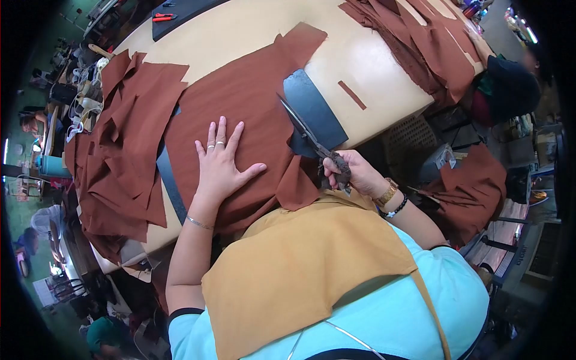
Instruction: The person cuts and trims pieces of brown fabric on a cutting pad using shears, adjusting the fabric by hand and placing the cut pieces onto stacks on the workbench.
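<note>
Currently, from my distant seat, I see the left hand laid flat on a brown cloth, fingers spread and grip released. That cloth lies across the pale table, partly over a dark board. The right hand is clenched around the wrapped handles of the scissors; their blades point away over the board, beside the cloth's edge. I can't tell whether they touch it.

For containers, I find a perforated crate below the table's right side, its contents too dark to make out. Beyond the table on the left stands a teal bin; I can't see inside. Brown heaped pieces lie left of the cloth, and a red cutter rests on a black mat.
</note>
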A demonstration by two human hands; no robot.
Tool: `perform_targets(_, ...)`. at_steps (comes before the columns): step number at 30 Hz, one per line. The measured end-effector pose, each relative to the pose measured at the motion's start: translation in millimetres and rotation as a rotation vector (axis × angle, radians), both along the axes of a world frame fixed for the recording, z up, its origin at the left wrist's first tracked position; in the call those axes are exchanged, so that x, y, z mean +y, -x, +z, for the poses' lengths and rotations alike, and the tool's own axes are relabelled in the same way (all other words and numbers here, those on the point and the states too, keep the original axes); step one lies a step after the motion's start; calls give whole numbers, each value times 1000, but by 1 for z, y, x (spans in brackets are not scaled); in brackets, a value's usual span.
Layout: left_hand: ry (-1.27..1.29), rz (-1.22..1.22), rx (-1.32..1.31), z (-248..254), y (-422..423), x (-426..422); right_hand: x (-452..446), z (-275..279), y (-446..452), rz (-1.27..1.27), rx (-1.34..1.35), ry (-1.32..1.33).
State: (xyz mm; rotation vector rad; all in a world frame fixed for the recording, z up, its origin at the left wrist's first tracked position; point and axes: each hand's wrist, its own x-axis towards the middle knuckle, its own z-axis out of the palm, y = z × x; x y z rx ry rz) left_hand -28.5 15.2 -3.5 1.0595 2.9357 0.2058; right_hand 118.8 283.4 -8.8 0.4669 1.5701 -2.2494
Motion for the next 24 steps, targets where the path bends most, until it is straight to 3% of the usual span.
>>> perform_targets(11,30,82,-19,12,-33,0,3,4,1,59,20,3)
perform_targets(14,152,67,-32,40,-14,9,6,1,-3,85,13,1)
perform_targets(20,-3,-384,187,25,103,38,10,2,1,116,17,12)
perform_targets(24,76,-424,1,2,134,46,9,-3,2,107,27,30)
